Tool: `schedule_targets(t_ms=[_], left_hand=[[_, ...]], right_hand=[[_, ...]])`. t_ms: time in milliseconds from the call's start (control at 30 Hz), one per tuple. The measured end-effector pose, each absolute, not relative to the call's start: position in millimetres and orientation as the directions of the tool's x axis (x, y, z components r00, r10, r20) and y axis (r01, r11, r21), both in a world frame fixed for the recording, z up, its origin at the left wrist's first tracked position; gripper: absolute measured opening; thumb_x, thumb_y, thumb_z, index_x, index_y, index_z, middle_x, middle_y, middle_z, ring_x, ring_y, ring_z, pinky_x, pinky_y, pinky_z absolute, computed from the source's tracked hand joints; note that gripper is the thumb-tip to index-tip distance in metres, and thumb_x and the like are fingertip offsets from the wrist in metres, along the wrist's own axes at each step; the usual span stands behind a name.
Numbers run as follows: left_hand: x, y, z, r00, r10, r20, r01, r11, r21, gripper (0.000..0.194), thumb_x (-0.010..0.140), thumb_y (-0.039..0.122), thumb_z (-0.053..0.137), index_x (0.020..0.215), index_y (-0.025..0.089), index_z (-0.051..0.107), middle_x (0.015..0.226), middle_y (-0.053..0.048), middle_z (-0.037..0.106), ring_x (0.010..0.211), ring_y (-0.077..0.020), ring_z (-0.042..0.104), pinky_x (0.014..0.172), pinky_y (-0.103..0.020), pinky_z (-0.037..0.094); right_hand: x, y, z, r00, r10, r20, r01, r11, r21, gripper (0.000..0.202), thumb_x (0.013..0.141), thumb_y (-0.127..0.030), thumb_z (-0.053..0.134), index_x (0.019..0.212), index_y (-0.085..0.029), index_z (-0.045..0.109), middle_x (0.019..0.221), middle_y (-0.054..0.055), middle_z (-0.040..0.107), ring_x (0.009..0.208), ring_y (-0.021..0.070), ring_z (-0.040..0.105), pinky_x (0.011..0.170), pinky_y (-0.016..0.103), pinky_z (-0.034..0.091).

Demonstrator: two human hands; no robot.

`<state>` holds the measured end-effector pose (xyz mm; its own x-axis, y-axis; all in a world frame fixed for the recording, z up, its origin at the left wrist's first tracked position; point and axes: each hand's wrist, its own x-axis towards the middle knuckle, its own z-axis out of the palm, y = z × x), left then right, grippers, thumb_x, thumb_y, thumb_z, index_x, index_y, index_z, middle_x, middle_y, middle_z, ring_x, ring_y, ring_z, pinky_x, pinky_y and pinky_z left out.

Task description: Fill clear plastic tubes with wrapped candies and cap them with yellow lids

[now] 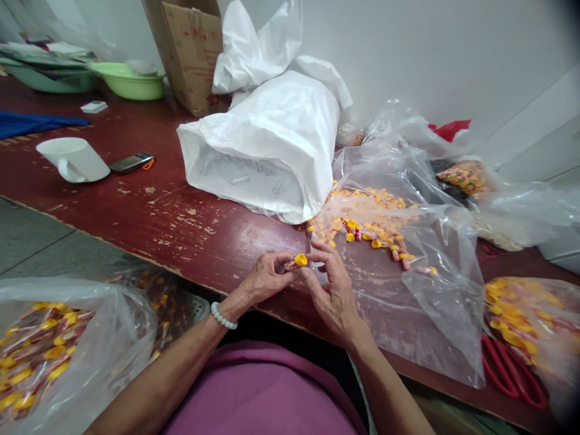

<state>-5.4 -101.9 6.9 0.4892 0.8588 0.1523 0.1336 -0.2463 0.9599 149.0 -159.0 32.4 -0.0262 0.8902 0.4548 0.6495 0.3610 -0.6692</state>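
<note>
My left hand pinches a small tube with a red-and-white patterned body and a yellow cap. The cap points right, toward my right hand. My right thumb and index finger are apart, their tips close beside the cap; whether they touch it I cannot tell. Behind my hands lies a white sack, its mouth facing me, with clear empty tubes inside. To the right, many yellow-capped tubes lie in and around a clear plastic bag.
Red-handled scissors lie at the right edge beside a bag of yellow caps. A white mug and a phone stand at left. Below the table edge, a large bag holds capped tubes. A cardboard box stands behind.
</note>
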Motion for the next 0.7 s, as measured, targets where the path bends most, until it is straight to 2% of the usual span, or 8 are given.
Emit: schedule_targets(t_ms=[67,200,367,467,567,633,700], left_hand=[[-6.1,-102.7,9.7,0.490,0.860,0.142,0.129,-0.232,0.964,0.016,0.073,0.027,0.064,0.074,0.011,0.065,0.066,0.000,0.058,0.064,-0.0115,0.050,0.058,-0.020,0.037],[-4.4,-106.0,12.7,0.482,0.872,0.087,0.155,-0.183,0.971,0.016,0.071,0.021,0.063,0.082,0.010,0.068,0.072,-0.002,0.063,0.069,-0.0140,0.054,0.062,-0.022,0.041],[5.8,-107.6,9.9,0.391,0.916,0.083,0.219,-0.180,0.959,0.015,0.070,0.016,0.060,0.081,0.011,0.068,0.072,-0.002,0.063,0.066,-0.0124,0.052,0.060,-0.021,0.041],[7.6,-105.8,10.5,0.340,0.941,0.001,0.089,-0.034,0.995,0.013,0.070,0.023,0.066,0.077,0.012,0.064,0.063,0.002,0.056,0.052,-0.0074,0.045,0.047,-0.018,0.036],[2.0,-103.4,13.3,0.316,0.928,-0.199,-0.163,0.260,0.952,0.029,0.070,0.036,0.071,0.086,0.015,0.059,0.065,0.004,0.053,0.043,-0.0053,0.043,0.035,-0.016,0.030],[-2.9,-102.7,14.2,0.341,0.892,-0.298,-0.286,0.400,0.871,0.040,0.067,0.039,0.074,0.097,0.018,0.057,0.077,0.001,0.058,0.048,-0.0077,0.052,0.034,-0.016,0.034],[-5.8,-102.9,13.8,0.372,0.863,-0.341,-0.337,0.468,0.817,0.047,0.066,0.039,0.076,0.104,0.020,0.056,0.085,0.000,0.059,0.053,-0.0097,0.057,0.035,-0.017,0.038]], right_hand=[[151.2,-160.0,32.4,-0.088,0.862,0.499,0.691,0.413,-0.593,0.020,0.088,-0.032,0.056,0.105,-0.023,0.058,0.133,0.009,0.048,0.123,0.0239,0.046,0.101,0.044,0.040],[150.7,-163.1,28.2,-0.208,0.818,0.536,0.722,0.498,-0.480,0.031,0.082,-0.035,0.064,0.109,-0.022,0.058,0.133,0.011,0.047,0.117,0.0247,0.048,0.100,0.046,0.041],[153.4,-163.7,27.8,-0.198,0.848,0.492,0.684,0.479,-0.550,0.029,0.084,-0.032,0.061,0.111,-0.022,0.059,0.138,0.011,0.043,0.122,0.0233,0.046,0.102,0.043,0.040],[176.9,-153.4,24.1,-0.022,0.845,0.534,0.679,0.405,-0.612,0.021,0.089,-0.028,0.051,0.108,-0.022,0.059,0.124,0.010,0.053,0.115,0.0204,0.051,0.095,0.039,0.044],[214.9,-132.6,9.6,0.206,0.824,0.529,0.771,0.197,-0.606,0.019,0.090,-0.025,0.044,0.099,-0.019,0.060,0.099,0.008,0.061,0.092,0.0193,0.058,0.078,0.035,0.048],[236.2,-116.2,-4.0,0.179,0.855,0.486,0.852,0.113,-0.511,0.020,0.087,-0.022,0.044,0.097,-0.017,0.061,0.094,0.009,0.062,0.087,0.0209,0.057,0.077,0.036,0.047],[246.8,-101.5,-16.7,0.090,0.888,0.450,0.889,0.132,-0.438,0.023,0.083,-0.021,0.049,0.102,-0.017,0.062,0.099,0.010,0.063,0.092,0.0225,0.056,0.082,0.038,0.045]])
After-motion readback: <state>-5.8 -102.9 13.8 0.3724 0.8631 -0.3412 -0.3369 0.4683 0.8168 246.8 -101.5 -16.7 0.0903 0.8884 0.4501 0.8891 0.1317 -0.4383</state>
